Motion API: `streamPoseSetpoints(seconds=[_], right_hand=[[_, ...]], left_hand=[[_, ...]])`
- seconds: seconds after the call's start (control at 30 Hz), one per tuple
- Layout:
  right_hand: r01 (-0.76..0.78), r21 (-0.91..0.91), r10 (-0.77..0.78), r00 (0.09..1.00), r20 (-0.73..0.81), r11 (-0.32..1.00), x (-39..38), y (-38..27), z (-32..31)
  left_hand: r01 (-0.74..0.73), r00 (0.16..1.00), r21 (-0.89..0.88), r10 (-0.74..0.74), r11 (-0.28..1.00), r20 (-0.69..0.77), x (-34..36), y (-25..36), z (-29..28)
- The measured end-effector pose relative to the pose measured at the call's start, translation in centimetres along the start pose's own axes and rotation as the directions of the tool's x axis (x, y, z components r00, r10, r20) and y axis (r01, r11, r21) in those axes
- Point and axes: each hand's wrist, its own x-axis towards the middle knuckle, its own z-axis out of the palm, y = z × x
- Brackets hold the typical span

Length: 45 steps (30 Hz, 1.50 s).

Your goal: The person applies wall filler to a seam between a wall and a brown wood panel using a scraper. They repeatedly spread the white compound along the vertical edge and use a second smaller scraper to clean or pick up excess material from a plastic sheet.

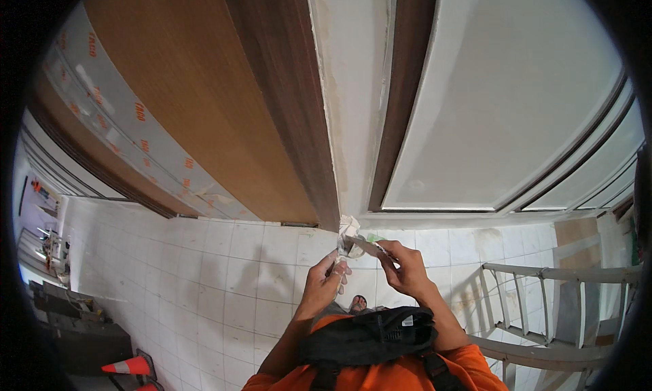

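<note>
In front of me at the foot of the wall, my left hand (pixel 323 283) is closed round a white-smeared tool, most of it hidden by the fingers. My right hand (pixel 405 267) grips a putty knife (pixel 367 246), its flat blade pointing left and meeting the tool in my left hand. White paste (pixel 349 224) is lumped where the two tools come together. Some white smears show on my left fingers. Just beyond the hands runs a narrow white wall strip (pixel 352 106) between two dark wood frames.
A brown door panel (pixel 183 65) with a taped-on protective sheet (pixel 139 123) stands at left. White panels (pixel 502 85) line the right. A ladder (pixel 543 274) lies at lower right. An orange cone (pixel 129 366) is at lower left, on white floor tiles (pixel 204 269).
</note>
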Motion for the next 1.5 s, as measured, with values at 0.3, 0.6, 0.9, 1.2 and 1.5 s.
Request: streamPoseSetpoints(seconds=[0.3,0.6,0.9,1.2,1.5], right_hand=[[-0.453,0.768,0.559,0.816,0.151,0.454,1.4,3.4,-0.5],[-0.158,0.61,0.364,0.903,-0.229,0.777,7.8,4.5,-1.0],[0.223,-0.309,-0.34,0.851,-0.402,0.925,21.0,4.3,-1.2],[0.144,-0.745,-0.528,0.792,-0.308,0.651,24.5,6.5,1.4],[0.146,-0.888,-0.654,0.729,-0.201,0.436,26.3,9.9,1.8]], left_hand=[[0.124,0.974,-0.25,-0.166,0.96,-0.155,-0.2,-1.1,-3.0],[0.151,0.931,-0.346,-0.251,0.926,-0.263,-0.2,-1.4,-5.5],[0.167,0.924,-0.385,-0.281,0.908,-0.261,0.6,-1.2,-7.8],[0.321,0.882,-0.326,-0.406,0.889,-0.239,0.0,-3.9,-13.6],[0.375,0.84,-0.39,-0.486,0.841,-0.24,-1.6,-6.3,-16.9]])
